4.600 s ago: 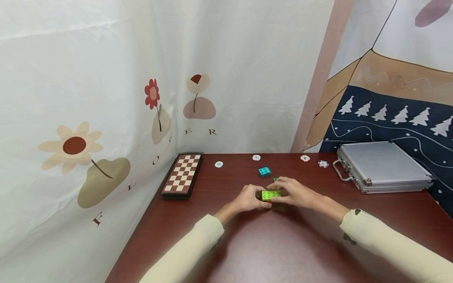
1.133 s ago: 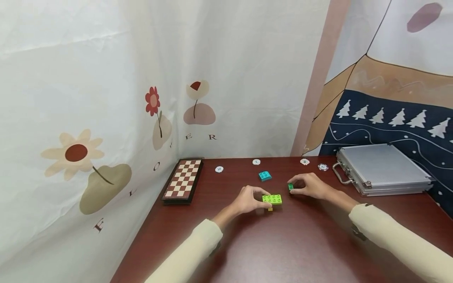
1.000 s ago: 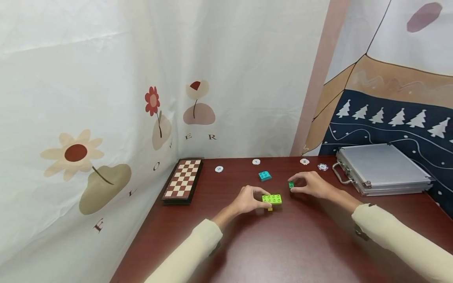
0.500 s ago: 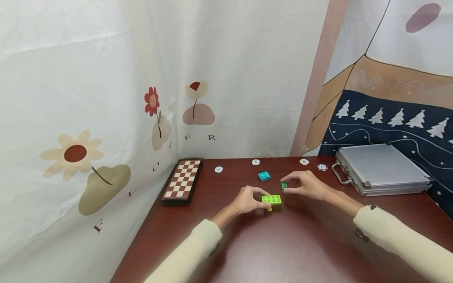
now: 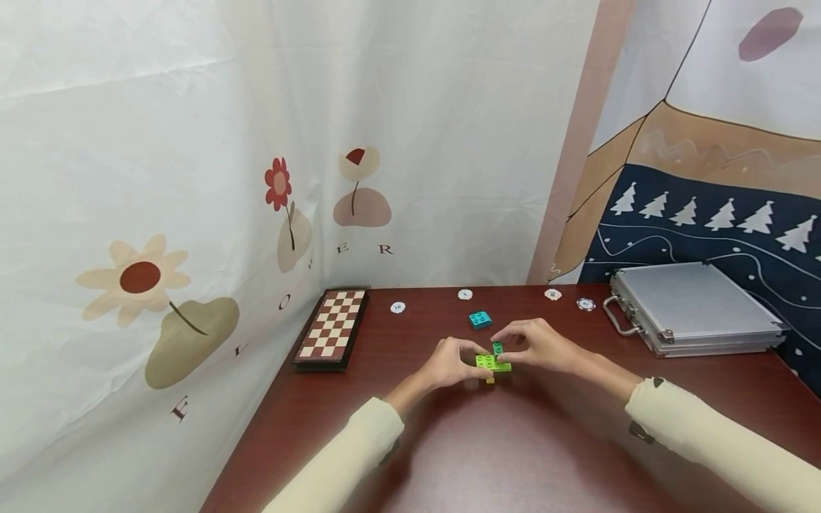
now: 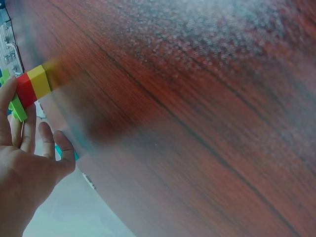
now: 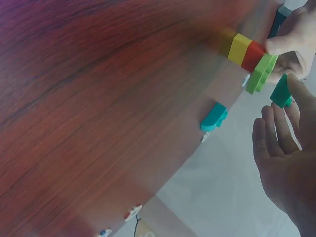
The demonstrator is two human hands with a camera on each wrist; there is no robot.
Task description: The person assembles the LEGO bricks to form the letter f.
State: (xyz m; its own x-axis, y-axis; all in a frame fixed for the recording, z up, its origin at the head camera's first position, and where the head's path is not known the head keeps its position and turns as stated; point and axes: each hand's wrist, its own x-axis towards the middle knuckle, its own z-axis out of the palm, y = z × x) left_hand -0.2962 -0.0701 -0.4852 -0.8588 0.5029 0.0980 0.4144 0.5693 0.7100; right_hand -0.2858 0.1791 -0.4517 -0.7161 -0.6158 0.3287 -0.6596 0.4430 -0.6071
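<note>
My left hand [image 5: 476, 355] grips a small brick stack standing on the dark red table [image 5: 513, 442]. A lime green plate [image 5: 492, 364] tops the stack, with a red brick [image 7: 253, 54] and a yellow brick [image 7: 239, 47] under it. My right hand [image 5: 504, 350] pinches a small dark green brick [image 5: 497, 348] right over the lime plate. In the right wrist view the small green brick [image 7: 281, 91] hangs a narrow gap away from the lime plate [image 7: 260, 74]. The left wrist view shows the stack [image 6: 29, 89] at my left fingertips [image 6: 10, 94].
A teal brick [image 5: 479, 319] lies just behind the hands. Further back are several poker chips [image 5: 465, 294]. A folded chessboard [image 5: 333, 324] sits at the left by the cloth wall, and a closed aluminium case [image 5: 693, 306] stands at the right.
My right hand lifted the small green brick off the table and carried it left, over the lime plate. My left hand kept hold of the stack in the same spot.
</note>
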